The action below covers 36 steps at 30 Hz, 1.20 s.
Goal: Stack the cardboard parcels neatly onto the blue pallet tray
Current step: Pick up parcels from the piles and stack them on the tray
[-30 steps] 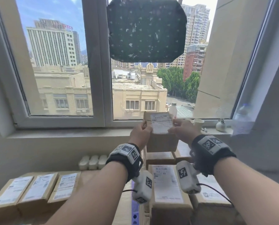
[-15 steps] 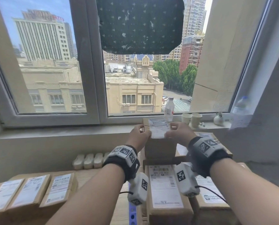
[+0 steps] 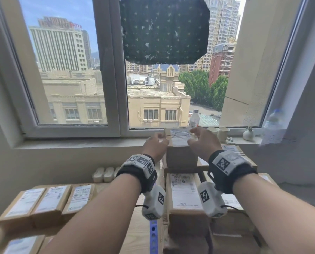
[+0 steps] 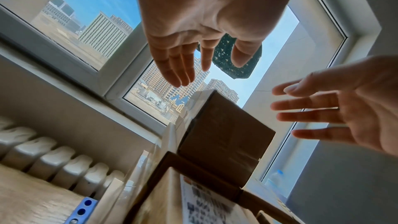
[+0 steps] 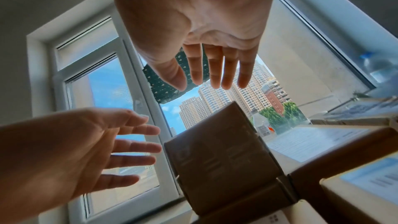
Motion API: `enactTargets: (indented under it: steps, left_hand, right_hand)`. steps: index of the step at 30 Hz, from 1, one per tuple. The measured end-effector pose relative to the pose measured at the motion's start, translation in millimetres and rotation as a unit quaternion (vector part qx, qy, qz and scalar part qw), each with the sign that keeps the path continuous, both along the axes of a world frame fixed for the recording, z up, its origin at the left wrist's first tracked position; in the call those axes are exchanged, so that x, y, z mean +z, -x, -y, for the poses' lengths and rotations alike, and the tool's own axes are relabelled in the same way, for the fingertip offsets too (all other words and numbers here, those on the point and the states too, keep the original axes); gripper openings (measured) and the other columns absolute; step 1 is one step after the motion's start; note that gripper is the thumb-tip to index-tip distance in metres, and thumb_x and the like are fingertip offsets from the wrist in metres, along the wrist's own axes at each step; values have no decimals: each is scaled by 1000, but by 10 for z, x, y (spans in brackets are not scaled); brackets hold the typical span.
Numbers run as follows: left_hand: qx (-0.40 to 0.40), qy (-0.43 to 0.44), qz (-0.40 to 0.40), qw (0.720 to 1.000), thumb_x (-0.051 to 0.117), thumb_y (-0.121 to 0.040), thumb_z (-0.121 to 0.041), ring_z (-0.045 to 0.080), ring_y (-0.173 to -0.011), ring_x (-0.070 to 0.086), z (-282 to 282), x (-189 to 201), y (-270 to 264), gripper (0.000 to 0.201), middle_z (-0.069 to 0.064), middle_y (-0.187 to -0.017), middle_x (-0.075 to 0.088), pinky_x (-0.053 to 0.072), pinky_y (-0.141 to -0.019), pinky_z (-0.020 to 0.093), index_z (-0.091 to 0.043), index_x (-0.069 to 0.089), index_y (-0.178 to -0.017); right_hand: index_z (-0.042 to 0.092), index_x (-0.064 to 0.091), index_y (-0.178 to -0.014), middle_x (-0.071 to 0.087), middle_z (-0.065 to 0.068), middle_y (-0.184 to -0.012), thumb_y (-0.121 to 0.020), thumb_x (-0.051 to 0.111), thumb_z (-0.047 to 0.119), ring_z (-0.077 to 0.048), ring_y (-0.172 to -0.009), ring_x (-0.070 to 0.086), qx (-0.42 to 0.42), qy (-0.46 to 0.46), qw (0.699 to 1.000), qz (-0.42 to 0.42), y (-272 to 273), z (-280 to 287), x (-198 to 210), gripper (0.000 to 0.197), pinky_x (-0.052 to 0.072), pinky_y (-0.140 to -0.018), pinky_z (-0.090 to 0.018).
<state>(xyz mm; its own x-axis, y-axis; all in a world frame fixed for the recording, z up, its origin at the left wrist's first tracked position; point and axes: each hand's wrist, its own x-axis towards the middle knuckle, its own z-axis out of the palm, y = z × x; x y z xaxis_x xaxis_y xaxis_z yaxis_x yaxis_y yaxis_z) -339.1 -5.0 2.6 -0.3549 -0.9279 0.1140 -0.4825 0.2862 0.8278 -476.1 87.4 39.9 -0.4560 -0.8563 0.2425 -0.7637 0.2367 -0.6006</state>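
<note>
Wooden table (image 3: 140,233) below window sill (image 3: 79,143); blue pallet tray (image 3: 153,235) edge visible; top parcel (image 3: 181,153) on stack; L hand (image 3: 157,143), R hand (image 3: 202,142) flank it, fingers spread, not touching.

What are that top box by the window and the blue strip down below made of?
Top box: brown cardboard, matte, with a white paper label on its top face. Blue strip: probably moulded plastic, smooth with a row of round holes; only a sliver shows.

left hand (image 3: 157,143), right hand (image 3: 201,142) apparently off parcel (image 3: 180,151)
</note>
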Motion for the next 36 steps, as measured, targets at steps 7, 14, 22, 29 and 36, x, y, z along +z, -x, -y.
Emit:
enactTargets:
  steps: [7,14,22,29,36]
  left_hand:
    - [20,67,111,991,46,-98,-30,26,-131,44,-404,-146,-475,46,9,-145,46,36,-110,40,-16,43,-142]
    - [59,74,214,972,45,-99,-33,27,-133,40,-734,-473,-1239,47,9,-145,44,32,-109,39,-21,42,-143]
    - [109,47,220,968,46,-98,-30,30,-131,42,-735,-781,-2225,45,13,-141,46,33,-111,38,-18,45,-142]
    - [141,8,222,965,45,-97,-31,28,-132,43,-467,-1022,-3315,44,9,-144,46,34,-111,40,-21,47,-140]
    - [139,-48,233,961,46,-97,-31,25,-134,40,-89,-1465,-4294,47,7,-145,44,33,-113,41,-21,43,-143]
  right_hand:
    - [21,57,-130,65,-2,-123,-92,54,22,-22,-108,61,66,-13,994,-90,-483,-367,-151,38,49,-94,-33]
    - [21,58,-130,64,-2,-126,-92,53,25,-20,-114,59,131,-31,987,-87,-1140,-479,-538,38,47,-99,-35]
    - [24,60,-126,65,1,-124,-93,52,32,-21,-112,60,187,-48,976,-100,-2083,-343,-831,35,48,-96,-34]
    - [23,59,-126,65,1,-125,-92,53,28,-19,-115,58,222,-86,967,-91,-3098,17,-1238,36,46,-97,-33]
    - [18,62,-119,67,-3,-115,-92,51,23,-20,-103,61,225,-131,963,-70,-3983,414,-1678,31,51,-91,-37]
